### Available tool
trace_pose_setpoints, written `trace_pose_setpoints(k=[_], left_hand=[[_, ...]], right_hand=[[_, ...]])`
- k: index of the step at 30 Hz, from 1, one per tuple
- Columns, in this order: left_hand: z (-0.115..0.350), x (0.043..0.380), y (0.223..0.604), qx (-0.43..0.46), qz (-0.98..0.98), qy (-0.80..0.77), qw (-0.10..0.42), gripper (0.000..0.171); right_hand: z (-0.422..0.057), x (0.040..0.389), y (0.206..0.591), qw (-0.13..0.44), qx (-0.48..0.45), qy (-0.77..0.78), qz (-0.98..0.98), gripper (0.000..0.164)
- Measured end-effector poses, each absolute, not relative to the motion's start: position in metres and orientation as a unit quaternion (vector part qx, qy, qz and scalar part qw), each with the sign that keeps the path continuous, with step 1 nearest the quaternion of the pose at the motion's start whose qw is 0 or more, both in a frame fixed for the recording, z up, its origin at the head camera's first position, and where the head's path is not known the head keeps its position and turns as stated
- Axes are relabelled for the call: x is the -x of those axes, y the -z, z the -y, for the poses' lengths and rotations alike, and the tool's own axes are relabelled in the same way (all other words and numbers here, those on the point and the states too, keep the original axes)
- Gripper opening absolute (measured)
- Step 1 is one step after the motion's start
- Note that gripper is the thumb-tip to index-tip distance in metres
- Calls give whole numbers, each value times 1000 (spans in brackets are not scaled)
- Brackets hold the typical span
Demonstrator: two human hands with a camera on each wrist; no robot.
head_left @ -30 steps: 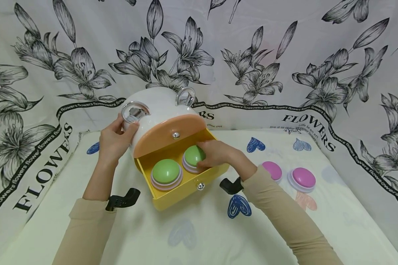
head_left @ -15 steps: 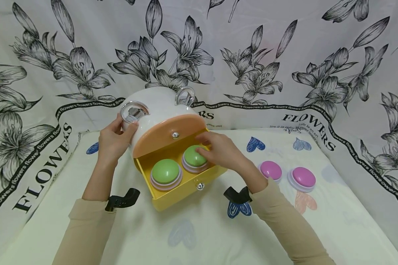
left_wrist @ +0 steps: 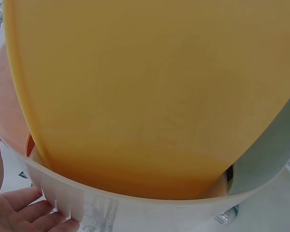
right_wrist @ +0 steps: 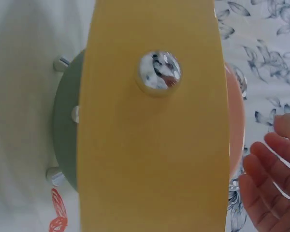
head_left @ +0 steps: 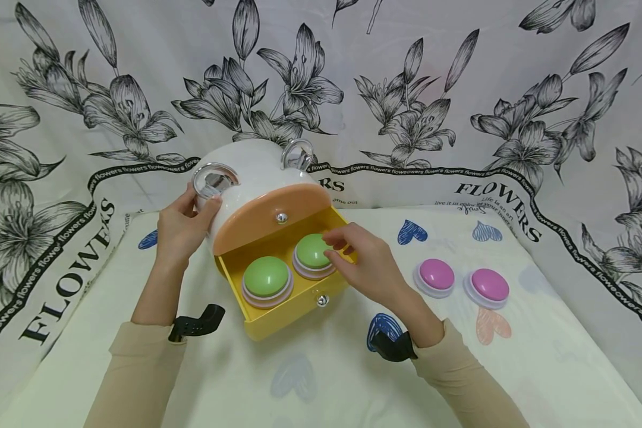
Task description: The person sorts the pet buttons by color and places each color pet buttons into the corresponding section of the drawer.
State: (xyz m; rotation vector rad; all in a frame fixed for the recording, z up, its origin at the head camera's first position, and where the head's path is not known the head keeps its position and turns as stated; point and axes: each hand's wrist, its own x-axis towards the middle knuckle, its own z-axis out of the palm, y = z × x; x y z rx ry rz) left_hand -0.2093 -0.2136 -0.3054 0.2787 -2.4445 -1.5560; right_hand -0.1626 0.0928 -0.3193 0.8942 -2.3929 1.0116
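Observation:
A white round drawer box (head_left: 257, 163), with an orange upper drawer (head_left: 264, 223) and a chrome ring (head_left: 214, 180) at each upper side, is at centre left in the head view. My left hand (head_left: 184, 223) grips its left side by one ring, thumb in front; in the left wrist view the fingers lie along the white wall. The yellow drawer (head_left: 286, 321) is pulled out. Inside are two green-topped round push buttons, one at left (head_left: 266, 277) and one at right (head_left: 312, 252). My right hand (head_left: 371, 261) hovers at the right button with loosely bent fingers, holding nothing.
Two pink-topped push buttons, one nearer (head_left: 436, 274) and one farther right (head_left: 489, 285), stand on the heart-patterned cloth (head_left: 331, 380). A flower-print curtain (head_left: 385, 59) hangs behind. In the right wrist view a green lower drawer (right_wrist: 66, 121) shows beside the yellow one.
My right hand has let go of the right green-topped button and drawn back toward the lower right, over the drawer's right edge. The left hand keeps its grip on the box.

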Motion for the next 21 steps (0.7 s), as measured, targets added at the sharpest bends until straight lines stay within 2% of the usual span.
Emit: trace_pose_setpoints(k=[8, 21], left_hand=[[213, 208, 304, -97, 833, 534, 110, 69], [213, 208, 303, -103, 836, 528, 109, 72]], right_hand=[[-96, 145, 348, 268, -335, -402, 809, 23], [-99, 134, 395, 272, -328, -414, 805, 21]])
